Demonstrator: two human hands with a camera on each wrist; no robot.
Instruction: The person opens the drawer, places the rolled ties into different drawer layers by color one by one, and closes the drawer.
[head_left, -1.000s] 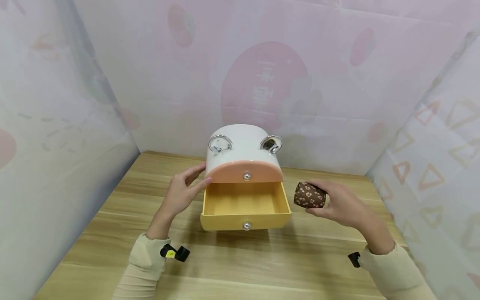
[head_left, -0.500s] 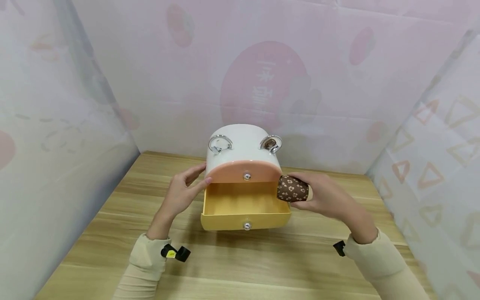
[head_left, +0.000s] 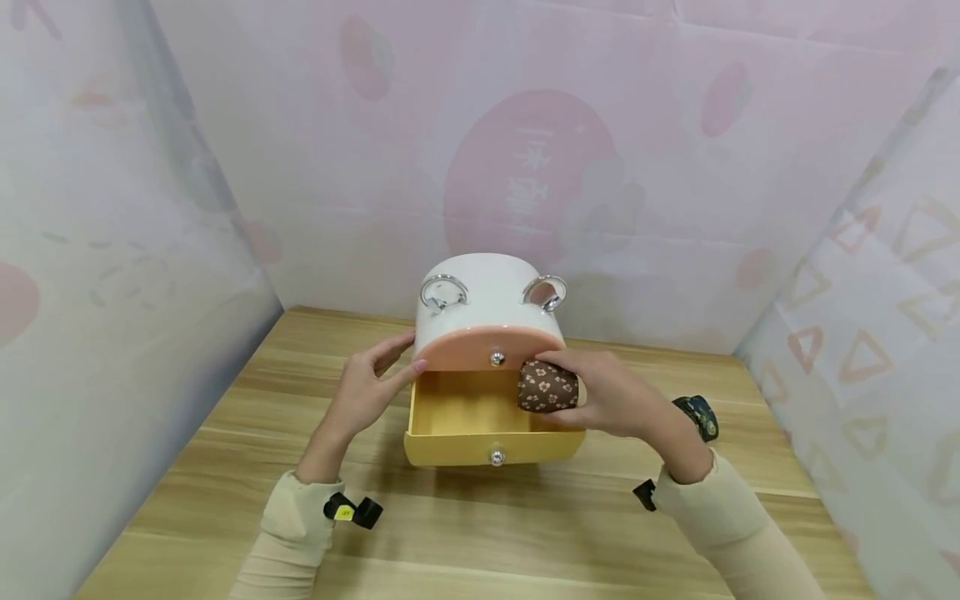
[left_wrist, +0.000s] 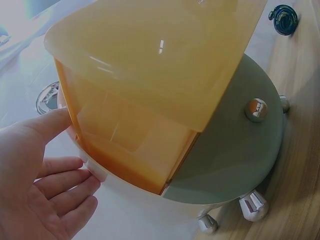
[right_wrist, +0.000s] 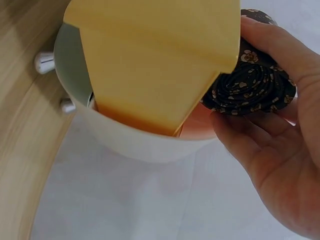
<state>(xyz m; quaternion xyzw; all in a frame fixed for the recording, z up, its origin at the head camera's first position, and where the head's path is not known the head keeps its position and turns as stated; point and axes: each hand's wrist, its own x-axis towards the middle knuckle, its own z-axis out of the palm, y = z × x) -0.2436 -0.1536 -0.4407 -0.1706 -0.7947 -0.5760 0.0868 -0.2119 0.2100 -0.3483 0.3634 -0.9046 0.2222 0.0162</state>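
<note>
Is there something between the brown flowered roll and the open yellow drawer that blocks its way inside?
Nothing visible does. The right hand holds the roll over the drawer, whose visible floor is bare. The pink drawer above is closed.

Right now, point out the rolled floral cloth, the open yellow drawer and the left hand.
rolled floral cloth [head_left: 547, 388], head view, patterned side.
yellow drawer [head_left: 480, 448], head view, front panel.
left hand [head_left: 364, 392], head view, back of hand.
</note>
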